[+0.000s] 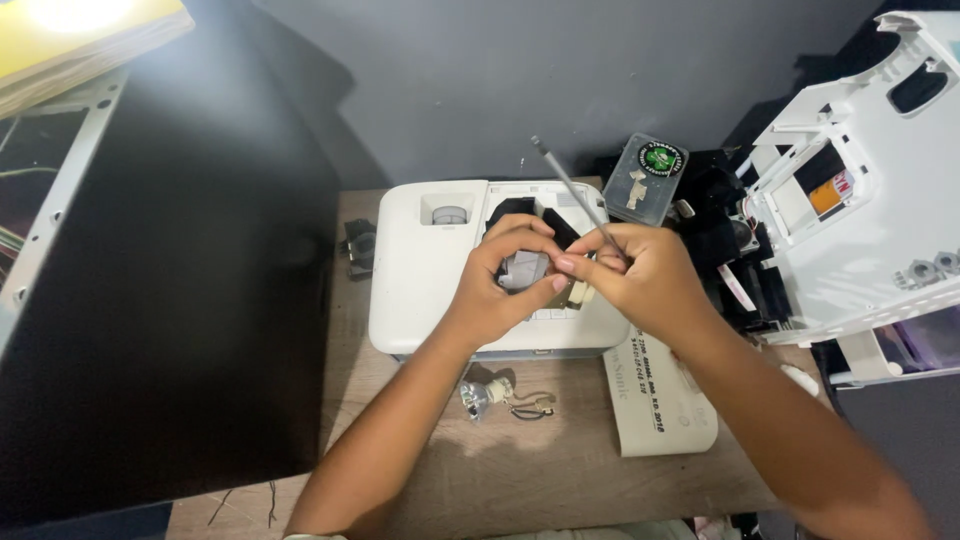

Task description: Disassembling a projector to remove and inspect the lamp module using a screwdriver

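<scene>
A: L hand [497,283]?
B: Fingers clamped on small grey part [523,270], over white projector [420,270] opening.
A: R hand [632,274]?
B: Fingers pinched on screwdriver [570,185], tip at the part. Loose lamp bulb [480,393] on desk, near.

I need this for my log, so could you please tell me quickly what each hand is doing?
Left hand: closed on a small grey part.
Right hand: closed on a thin grey tool.

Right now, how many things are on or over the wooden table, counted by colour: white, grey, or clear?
White: 2, the projector and the loose cover.
Grey: 2, the part in the left hand and the screwdriver in the right hand.
Clear: 1, the bulb.
Total: 5.
</scene>
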